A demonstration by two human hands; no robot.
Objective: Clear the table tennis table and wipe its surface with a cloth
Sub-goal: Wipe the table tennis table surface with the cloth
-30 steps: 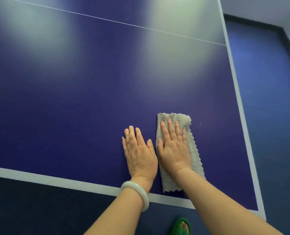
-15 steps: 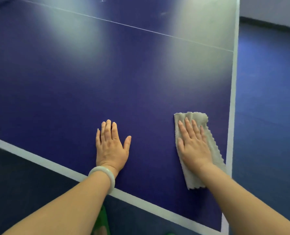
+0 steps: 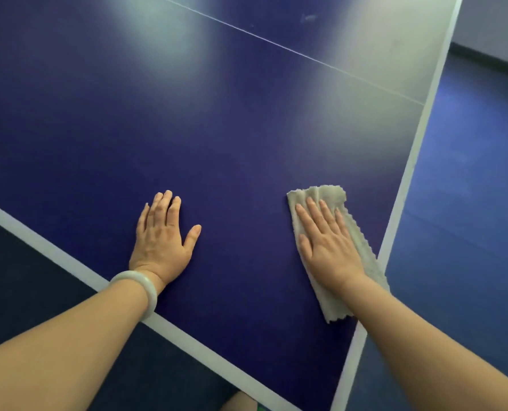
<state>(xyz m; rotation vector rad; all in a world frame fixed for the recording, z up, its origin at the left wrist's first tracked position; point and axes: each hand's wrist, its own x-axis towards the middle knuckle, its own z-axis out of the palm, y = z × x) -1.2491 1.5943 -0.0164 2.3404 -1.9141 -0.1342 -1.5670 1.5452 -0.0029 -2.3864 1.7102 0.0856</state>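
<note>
R hand flat, fingers straight, pressing cloth nr table corner | L hand flat on bare top, holds nothing

table tennis table: blue, white-edged | cloth: flat by right edge | left hand: palm down

The table tennis table runs off the picture at 12 o'clock and 9 o'clock, so its far end cannot be seen. The middle of the cloth is hidden under the right hand. The left hand lies palm down, so its palm is hidden. Part of the white bracelet is hidden behind the wrist. Both arms are cut off at the bottom edge. At 6 o'clock a skin-coloured bit pokes in, and I cannot tell what it is. At 1 o'clock a pale smudge on the table is too small to make out.
</note>
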